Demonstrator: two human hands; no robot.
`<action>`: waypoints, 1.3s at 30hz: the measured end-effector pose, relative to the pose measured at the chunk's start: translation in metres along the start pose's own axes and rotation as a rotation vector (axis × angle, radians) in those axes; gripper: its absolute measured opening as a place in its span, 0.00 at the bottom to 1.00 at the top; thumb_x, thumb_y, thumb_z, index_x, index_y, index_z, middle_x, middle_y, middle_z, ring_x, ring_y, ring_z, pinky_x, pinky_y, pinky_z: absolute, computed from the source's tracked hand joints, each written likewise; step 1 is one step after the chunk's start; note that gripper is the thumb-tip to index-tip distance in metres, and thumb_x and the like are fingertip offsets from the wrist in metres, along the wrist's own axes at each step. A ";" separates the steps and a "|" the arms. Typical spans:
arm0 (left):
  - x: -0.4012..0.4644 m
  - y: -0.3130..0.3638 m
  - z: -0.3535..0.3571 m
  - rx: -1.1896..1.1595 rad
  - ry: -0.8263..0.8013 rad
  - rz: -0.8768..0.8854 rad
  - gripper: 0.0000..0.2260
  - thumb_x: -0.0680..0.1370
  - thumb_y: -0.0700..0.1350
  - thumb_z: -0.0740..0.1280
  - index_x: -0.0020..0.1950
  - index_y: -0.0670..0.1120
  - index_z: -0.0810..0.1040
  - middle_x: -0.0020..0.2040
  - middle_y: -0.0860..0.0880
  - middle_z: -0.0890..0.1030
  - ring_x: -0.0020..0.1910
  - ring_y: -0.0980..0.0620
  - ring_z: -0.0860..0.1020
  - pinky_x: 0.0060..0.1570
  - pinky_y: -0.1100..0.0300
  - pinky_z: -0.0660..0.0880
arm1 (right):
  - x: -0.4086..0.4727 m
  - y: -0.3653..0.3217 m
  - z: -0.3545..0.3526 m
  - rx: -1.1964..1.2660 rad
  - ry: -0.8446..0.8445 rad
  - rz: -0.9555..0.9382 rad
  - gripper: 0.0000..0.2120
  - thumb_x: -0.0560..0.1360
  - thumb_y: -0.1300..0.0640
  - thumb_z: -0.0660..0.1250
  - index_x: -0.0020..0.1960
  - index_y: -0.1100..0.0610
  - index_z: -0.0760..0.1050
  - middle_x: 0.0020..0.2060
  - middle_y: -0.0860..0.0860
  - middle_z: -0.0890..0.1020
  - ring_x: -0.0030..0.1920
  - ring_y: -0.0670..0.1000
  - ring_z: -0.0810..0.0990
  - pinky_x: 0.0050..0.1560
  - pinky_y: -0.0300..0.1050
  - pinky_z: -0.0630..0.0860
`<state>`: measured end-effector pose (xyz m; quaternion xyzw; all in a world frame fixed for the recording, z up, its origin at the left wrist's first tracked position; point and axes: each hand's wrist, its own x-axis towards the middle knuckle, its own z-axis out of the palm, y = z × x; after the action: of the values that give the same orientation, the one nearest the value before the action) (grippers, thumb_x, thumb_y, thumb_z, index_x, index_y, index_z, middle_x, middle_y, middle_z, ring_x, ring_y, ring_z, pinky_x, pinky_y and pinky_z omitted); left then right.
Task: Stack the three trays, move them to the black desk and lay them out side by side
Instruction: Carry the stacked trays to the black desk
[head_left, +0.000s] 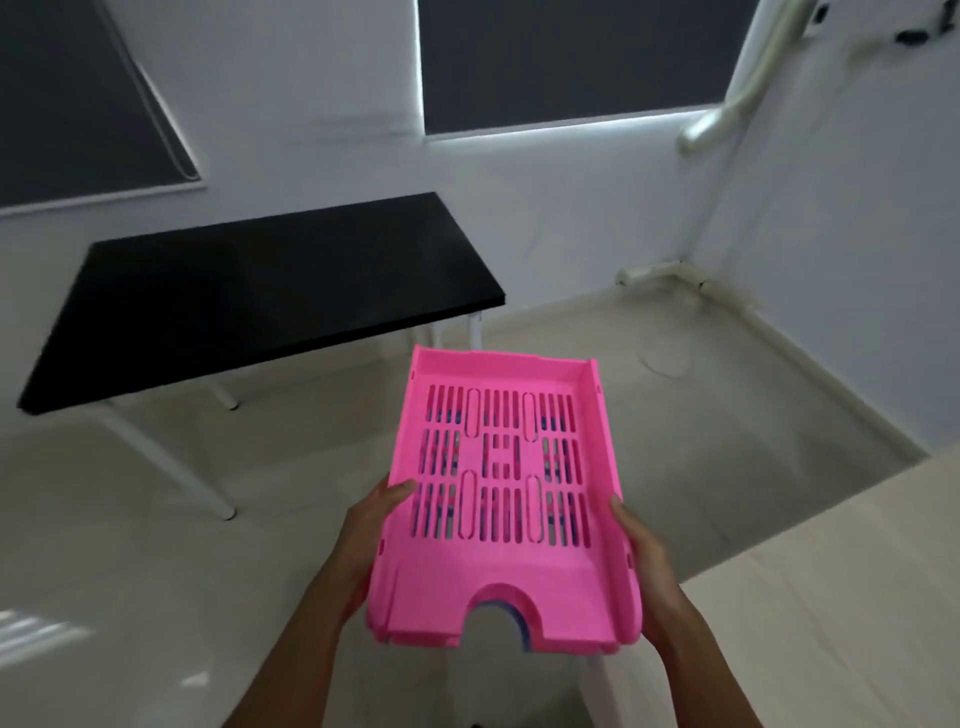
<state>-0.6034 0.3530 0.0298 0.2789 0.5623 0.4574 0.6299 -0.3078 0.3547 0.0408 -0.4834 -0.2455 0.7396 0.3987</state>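
Note:
A stack of trays hangs in the air in front of me, its top one a pink slotted tray (501, 571). Slivers of blue and purple from the trays underneath show through the slots and at the front notch. My left hand (371, 525) grips the stack's left side, thumb on the rim. My right hand (641, 561) grips the right side in the same way. The black desk (249, 296) stands ahead and to the left, against the wall, apart from the stack.
A light wooden table (831, 597) lies at my right, its white leg below the trays. Pale floor stretches between me and the desk. The desk has white legs (166, 457). Dark blinds cover two windows; a white pipe (753, 88) runs down the corner.

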 end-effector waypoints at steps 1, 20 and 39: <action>0.004 0.006 -0.014 -0.018 0.038 0.009 0.18 0.75 0.50 0.68 0.61 0.42 0.80 0.47 0.40 0.87 0.43 0.40 0.84 0.49 0.42 0.80 | 0.016 -0.003 0.014 -0.017 -0.031 0.003 0.24 0.76 0.44 0.60 0.59 0.63 0.77 0.46 0.62 0.85 0.43 0.63 0.85 0.43 0.56 0.82; 0.195 0.134 -0.166 -0.325 0.277 0.047 0.23 0.76 0.51 0.68 0.66 0.38 0.76 0.56 0.32 0.79 0.48 0.36 0.81 0.53 0.38 0.78 | 0.318 -0.107 0.213 -0.216 -0.310 0.127 0.24 0.79 0.45 0.58 0.54 0.64 0.80 0.43 0.62 0.84 0.40 0.62 0.84 0.44 0.55 0.82; 0.435 0.268 -0.333 -0.377 0.320 0.011 0.22 0.74 0.48 0.71 0.65 0.41 0.78 0.59 0.33 0.81 0.53 0.34 0.81 0.58 0.35 0.76 | 0.578 -0.155 0.406 -0.200 -0.248 0.192 0.22 0.79 0.49 0.59 0.63 0.65 0.75 0.45 0.61 0.86 0.42 0.60 0.85 0.40 0.53 0.83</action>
<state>-1.0171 0.8003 -0.0056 0.0833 0.5582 0.5960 0.5711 -0.7473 0.9292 0.0242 -0.4471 -0.3180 0.8000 0.2429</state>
